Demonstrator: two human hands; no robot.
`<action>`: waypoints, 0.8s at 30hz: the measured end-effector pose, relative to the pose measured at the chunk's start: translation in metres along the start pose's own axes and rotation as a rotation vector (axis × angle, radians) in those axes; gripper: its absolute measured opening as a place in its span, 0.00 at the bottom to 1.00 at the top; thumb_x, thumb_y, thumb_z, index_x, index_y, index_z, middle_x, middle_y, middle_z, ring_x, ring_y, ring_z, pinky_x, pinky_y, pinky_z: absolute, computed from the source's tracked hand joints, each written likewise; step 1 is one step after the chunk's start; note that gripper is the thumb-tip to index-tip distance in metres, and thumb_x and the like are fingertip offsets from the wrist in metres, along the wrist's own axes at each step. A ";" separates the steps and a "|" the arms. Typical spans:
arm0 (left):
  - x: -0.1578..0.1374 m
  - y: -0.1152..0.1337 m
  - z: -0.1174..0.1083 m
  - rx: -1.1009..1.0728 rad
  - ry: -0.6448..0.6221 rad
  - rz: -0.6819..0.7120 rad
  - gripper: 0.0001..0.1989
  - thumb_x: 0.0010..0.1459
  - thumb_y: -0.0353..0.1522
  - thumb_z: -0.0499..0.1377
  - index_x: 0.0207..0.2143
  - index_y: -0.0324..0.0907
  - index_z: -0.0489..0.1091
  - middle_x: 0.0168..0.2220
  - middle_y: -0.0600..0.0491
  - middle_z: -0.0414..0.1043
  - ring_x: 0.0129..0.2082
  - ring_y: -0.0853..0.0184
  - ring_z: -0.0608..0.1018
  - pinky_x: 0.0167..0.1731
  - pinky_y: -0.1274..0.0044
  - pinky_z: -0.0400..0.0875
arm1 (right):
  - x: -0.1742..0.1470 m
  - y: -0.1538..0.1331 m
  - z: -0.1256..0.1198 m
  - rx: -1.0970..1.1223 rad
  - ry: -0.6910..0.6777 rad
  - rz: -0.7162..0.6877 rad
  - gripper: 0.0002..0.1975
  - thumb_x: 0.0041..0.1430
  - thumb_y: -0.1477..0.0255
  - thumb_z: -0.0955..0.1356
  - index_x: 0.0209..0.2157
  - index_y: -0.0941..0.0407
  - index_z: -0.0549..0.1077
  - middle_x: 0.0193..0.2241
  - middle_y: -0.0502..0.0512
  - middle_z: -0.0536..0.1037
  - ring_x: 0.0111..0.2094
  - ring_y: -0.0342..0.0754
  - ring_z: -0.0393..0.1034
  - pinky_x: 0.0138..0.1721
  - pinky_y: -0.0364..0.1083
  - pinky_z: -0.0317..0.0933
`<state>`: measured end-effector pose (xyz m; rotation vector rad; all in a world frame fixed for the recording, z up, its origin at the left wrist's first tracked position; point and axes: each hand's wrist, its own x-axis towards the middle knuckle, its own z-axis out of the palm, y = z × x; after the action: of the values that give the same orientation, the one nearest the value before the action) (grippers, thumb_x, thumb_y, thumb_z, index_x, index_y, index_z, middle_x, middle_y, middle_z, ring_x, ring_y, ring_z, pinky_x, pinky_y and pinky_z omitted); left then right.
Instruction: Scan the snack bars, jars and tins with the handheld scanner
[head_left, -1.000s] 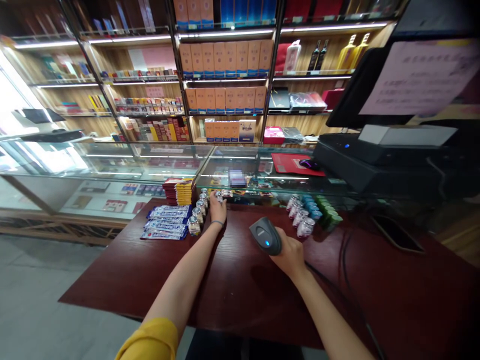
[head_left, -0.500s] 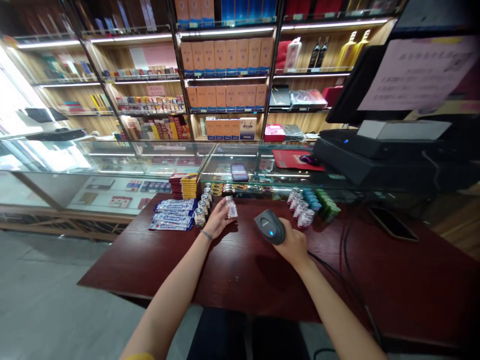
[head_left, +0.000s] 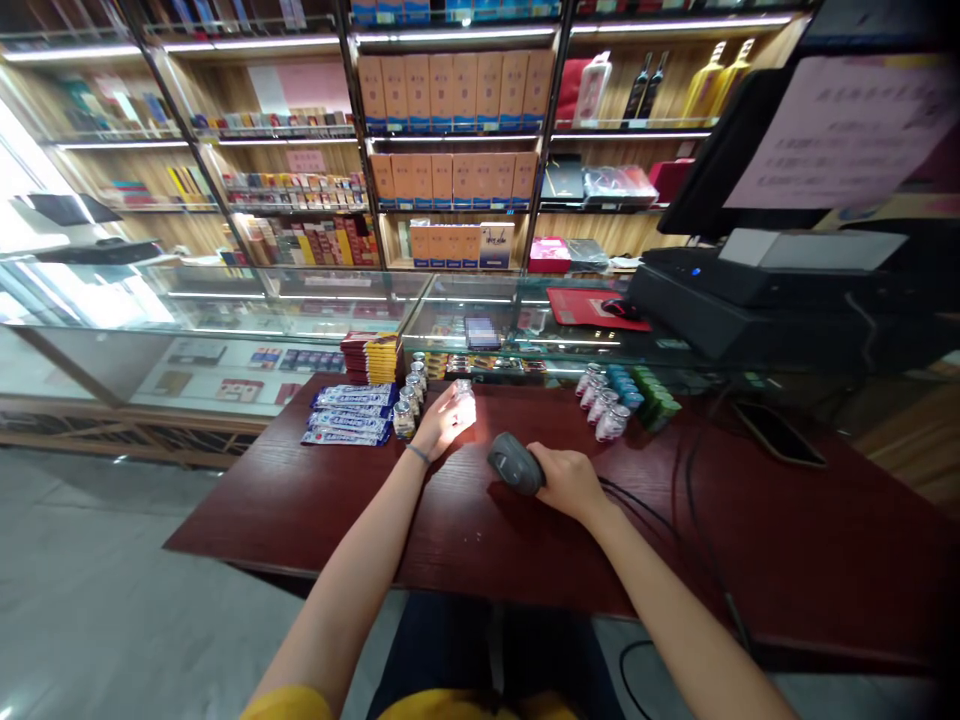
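My left hand [head_left: 442, 420] is closed around a small clear bottle [head_left: 464, 399] with a silvery lid, just above the dark red table. Bright light from the scanner falls on the bottle and my fingers. My right hand [head_left: 566, 482] grips a grey barcode scanner [head_left: 516, 464], its head turned toward the bottle. Left of my left hand stands a row of small lidded bottles [head_left: 405, 420], beside blue-and-white packets [head_left: 349, 428]. Beyond my right hand are pink-and-white bottles [head_left: 613, 423], with blue ones [head_left: 625, 386] and green ones [head_left: 660, 410] alongside.
Yellow and dark red packs [head_left: 371, 357] are stacked at the table's back edge. A glass display counter [head_left: 450, 290] runs behind. A phone [head_left: 780, 432] lies at the right, near the scanner's black cable [head_left: 694, 500]. A monitor [head_left: 724, 150] stands above a black machine.
The scanner has moved left toward the bottle and tilted, and its light now shines on the bottle and my left hand. The blue light on the scanner no longer shows.
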<state>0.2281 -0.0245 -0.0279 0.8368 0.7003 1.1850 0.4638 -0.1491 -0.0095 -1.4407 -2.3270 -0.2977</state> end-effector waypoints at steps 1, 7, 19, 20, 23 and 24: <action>0.000 0.000 0.001 -0.012 -0.019 -0.007 0.28 0.55 0.35 0.66 0.58 0.49 0.65 0.45 0.50 0.75 0.41 0.67 0.78 0.47 0.69 0.73 | 0.000 0.000 0.000 0.001 -0.003 0.005 0.13 0.50 0.71 0.66 0.40 0.56 0.70 0.30 0.53 0.80 0.30 0.48 0.75 0.30 0.43 0.55; -0.003 0.004 0.002 -0.065 -0.037 -0.047 0.34 0.54 0.32 0.66 0.62 0.52 0.59 0.49 0.49 0.72 0.42 0.66 0.77 0.45 0.69 0.73 | -0.003 0.008 0.005 -0.016 0.141 -0.010 0.21 0.52 0.69 0.65 0.48 0.60 0.68 0.27 0.54 0.79 0.27 0.49 0.74 0.29 0.44 0.55; -0.012 0.001 0.013 0.090 -0.105 0.038 0.34 0.52 0.39 0.67 0.58 0.56 0.56 0.45 0.54 0.68 0.36 0.70 0.75 0.38 0.68 0.77 | -0.009 0.031 -0.002 -0.065 0.350 0.158 0.21 0.50 0.70 0.65 0.47 0.60 0.69 0.25 0.53 0.78 0.26 0.49 0.74 0.28 0.43 0.58; -0.013 0.002 0.013 0.075 -0.120 0.033 0.32 0.54 0.40 0.66 0.59 0.57 0.56 0.46 0.53 0.68 0.37 0.69 0.75 0.39 0.67 0.77 | -0.010 0.035 -0.003 -0.084 0.371 0.190 0.21 0.50 0.69 0.65 0.47 0.60 0.69 0.25 0.53 0.79 0.25 0.49 0.74 0.28 0.43 0.59; -0.016 0.006 0.017 0.039 -0.192 0.021 0.30 0.57 0.40 0.62 0.60 0.58 0.57 0.50 0.51 0.67 0.43 0.66 0.75 0.44 0.64 0.76 | -0.016 0.049 -0.007 -0.150 0.431 0.300 0.20 0.51 0.67 0.66 0.46 0.59 0.69 0.25 0.54 0.79 0.25 0.50 0.74 0.27 0.43 0.59; -0.016 0.006 0.019 0.046 -0.209 0.020 0.30 0.57 0.39 0.62 0.60 0.59 0.57 0.51 0.51 0.67 0.44 0.65 0.75 0.45 0.63 0.76 | -0.017 0.054 -0.010 -0.171 0.449 0.338 0.20 0.51 0.65 0.66 0.46 0.58 0.70 0.24 0.55 0.79 0.25 0.50 0.74 0.27 0.43 0.59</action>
<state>0.2369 -0.0431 -0.0118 0.9923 0.5508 1.0837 0.5210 -0.1425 -0.0090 -1.6183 -1.7065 -0.6569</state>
